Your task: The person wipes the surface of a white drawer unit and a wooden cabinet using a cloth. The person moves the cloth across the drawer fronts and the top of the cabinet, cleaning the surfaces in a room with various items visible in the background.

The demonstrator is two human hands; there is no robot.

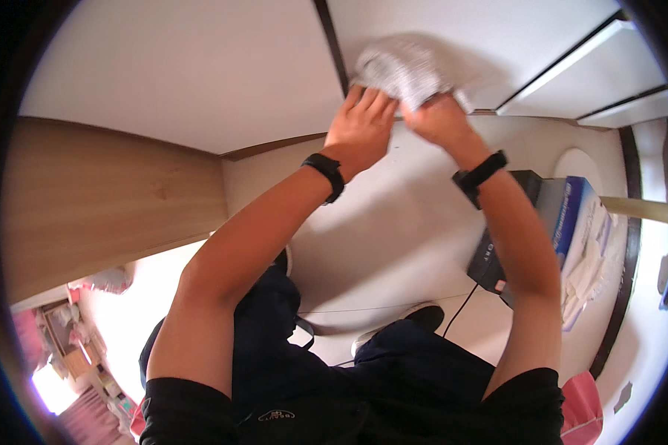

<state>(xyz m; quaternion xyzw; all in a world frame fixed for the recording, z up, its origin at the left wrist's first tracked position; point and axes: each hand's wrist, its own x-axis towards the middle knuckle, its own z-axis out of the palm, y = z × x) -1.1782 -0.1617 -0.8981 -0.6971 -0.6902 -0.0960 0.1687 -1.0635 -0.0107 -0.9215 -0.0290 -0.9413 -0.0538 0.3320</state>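
Observation:
A crumpled light grey-white cloth (404, 68) is bunched against the lower part of the white cabinet front (430, 26), slightly blurred by motion. My left hand (364, 122) grips its near left edge, fingers bent into the fabric and partly hidden. Close beside it, my right hand (441, 122) is closed on the near right side, some of the cloth covering its fingers. Both arms reach forward, with a black band on each wrist. A dark vertical gap (332, 44) between two white panels runs just left of the cloth.
White drawer fronts (608, 70) continue at the far right. A wood-grain panel (111, 200) stands at left. Beside my right forearm are a dark box (486, 263) and a blue-and-white box (579, 215), with a black cable (460, 308) on the pale floor (371, 230).

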